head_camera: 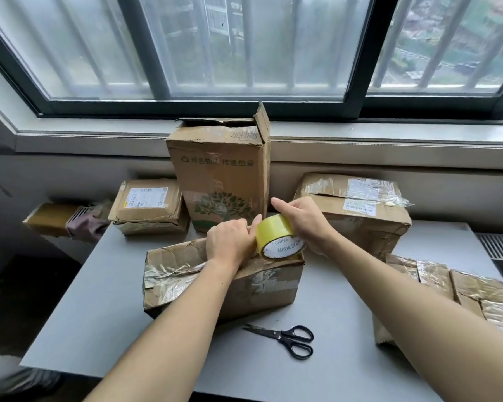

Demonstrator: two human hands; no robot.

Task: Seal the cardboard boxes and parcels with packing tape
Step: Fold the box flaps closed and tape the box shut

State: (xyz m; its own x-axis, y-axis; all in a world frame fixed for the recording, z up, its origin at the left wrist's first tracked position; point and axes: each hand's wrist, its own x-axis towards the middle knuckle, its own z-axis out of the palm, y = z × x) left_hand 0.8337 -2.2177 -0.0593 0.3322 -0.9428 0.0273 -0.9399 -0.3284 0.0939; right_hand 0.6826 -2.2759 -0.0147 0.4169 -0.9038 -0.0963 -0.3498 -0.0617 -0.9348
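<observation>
The right hand (299,221) grips a yellow tape roll (275,232) atop a crumpled box (262,294).

Grey table (99,329) sits right under a big sliding window (355,53) with dark frames and bars (251,39) outside. Pale sill (389,132) behind the table, vent grille (500,246) off its right side, dark floor (26,300) on its left. Soft daylight.

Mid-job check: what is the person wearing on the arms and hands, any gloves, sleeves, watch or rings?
Nothing worn shows. The left hand and right hand are ungloved, with no rings visible. The left forearm and right forearm are bare to the frame's edge: no sleeves, watch or bands in view.
</observation>
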